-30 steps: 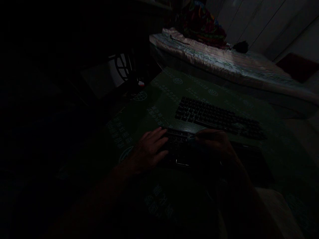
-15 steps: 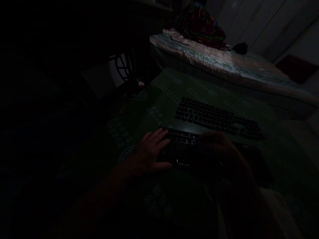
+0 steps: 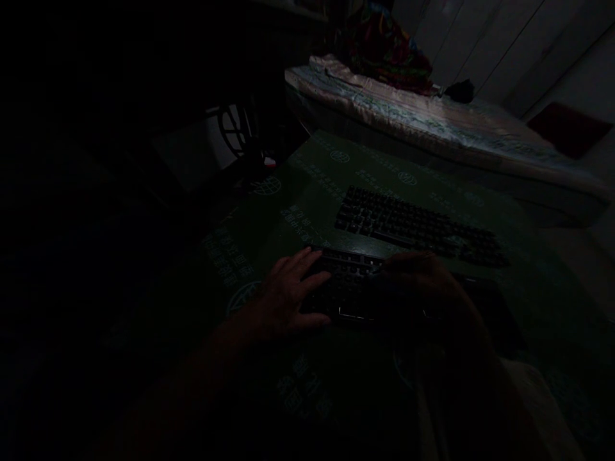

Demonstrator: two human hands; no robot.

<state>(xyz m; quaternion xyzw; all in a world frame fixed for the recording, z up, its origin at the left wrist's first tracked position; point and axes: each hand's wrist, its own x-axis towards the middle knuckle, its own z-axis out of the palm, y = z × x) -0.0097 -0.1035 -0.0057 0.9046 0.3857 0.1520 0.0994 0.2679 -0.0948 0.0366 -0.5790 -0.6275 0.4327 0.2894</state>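
A dark keyboard base (image 3: 343, 294) lies on a green printed board, its key positions apparently without caps. My left hand (image 3: 288, 291) rests on the left end of this base, with fingers stretched out and the thumb along the near edge. Over the base's middle, my right hand (image 3: 418, 275) is curled closed. Whatever is between its fingers is lost in the dark. Beyond the base, black keycaps (image 3: 408, 221) are laid out in keyboard rows on the board.
The green board (image 3: 307, 173) carries pale lettering and globe marks. Behind it stands a bed or mattress (image 3: 432, 121) with a red patterned cloth (image 3: 389, 51) on it. A dark wheel-like frame (image 3: 233, 131) is at the left. Light cloth (image 3: 533, 397) shows at lower right.
The view has shifted very slightly. My left hand stays on the base; my right hand has barely moved over it.
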